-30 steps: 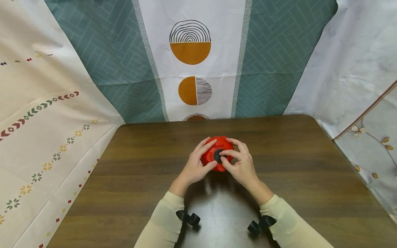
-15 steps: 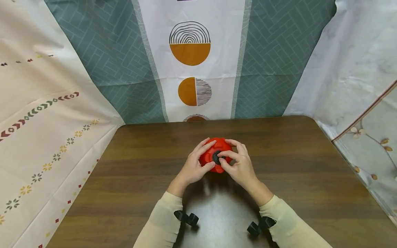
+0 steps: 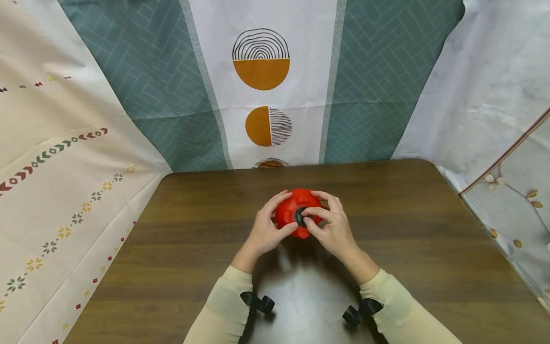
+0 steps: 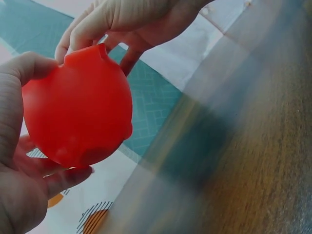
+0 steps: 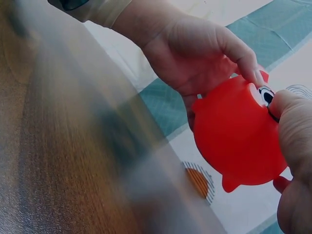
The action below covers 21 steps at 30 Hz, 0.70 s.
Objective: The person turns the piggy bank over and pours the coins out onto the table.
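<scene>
A round red piggy bank (image 3: 302,197) with short stubs is held between both hands, over the far middle of the table. Set into the face toward the head camera is a dark round plug (image 3: 299,217). My left hand (image 3: 263,231) grips the bank's left side, its thumb near the plug and its fingers spread along the far rim. With thumb and index finger, my right hand (image 3: 336,231) pinches at the plug, while its other fingers lie along the bank's right side. The left wrist view shows the bank's smooth red shell (image 4: 80,112); the plug is hidden there.
Brown wood-grain table (image 3: 193,267) lies beneath the hands and shows a bright reflection near the front. Patterned cloths (image 3: 193,95) hang behind and at both sides. A black camera mount (image 3: 258,302) is strapped to each sleeved wrist.
The left hand's fingers have slid back from over the bank's top to its far left rim. The bank has shifted slightly left. My right hand's pinch at the plug looks much the same.
</scene>
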Available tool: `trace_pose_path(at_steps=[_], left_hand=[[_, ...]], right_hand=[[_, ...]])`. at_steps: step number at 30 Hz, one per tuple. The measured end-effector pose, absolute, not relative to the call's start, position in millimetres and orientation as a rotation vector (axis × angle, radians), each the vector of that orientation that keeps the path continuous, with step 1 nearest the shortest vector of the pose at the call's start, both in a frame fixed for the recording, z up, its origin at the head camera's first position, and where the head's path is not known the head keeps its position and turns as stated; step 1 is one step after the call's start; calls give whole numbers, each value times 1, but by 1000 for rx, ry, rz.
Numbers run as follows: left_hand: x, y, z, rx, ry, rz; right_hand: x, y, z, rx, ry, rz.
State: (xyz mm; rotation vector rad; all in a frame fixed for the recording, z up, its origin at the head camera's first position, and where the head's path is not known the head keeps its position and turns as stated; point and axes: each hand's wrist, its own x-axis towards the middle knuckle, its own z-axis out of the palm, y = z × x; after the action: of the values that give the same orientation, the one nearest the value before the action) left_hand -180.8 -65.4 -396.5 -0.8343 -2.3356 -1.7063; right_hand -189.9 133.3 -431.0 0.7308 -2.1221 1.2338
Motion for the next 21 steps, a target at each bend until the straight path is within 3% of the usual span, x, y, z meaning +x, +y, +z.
trace_pose_path(at_steps=[8,21], left_hand=[[-182,-66,-395,-782,-2342,-1792],[-201,-67,-428,-772,-2315,-1790]], right_hand=[[-189,133,-430,718,-2111,1307],[-188,128,-437,653,-1993,1401]])
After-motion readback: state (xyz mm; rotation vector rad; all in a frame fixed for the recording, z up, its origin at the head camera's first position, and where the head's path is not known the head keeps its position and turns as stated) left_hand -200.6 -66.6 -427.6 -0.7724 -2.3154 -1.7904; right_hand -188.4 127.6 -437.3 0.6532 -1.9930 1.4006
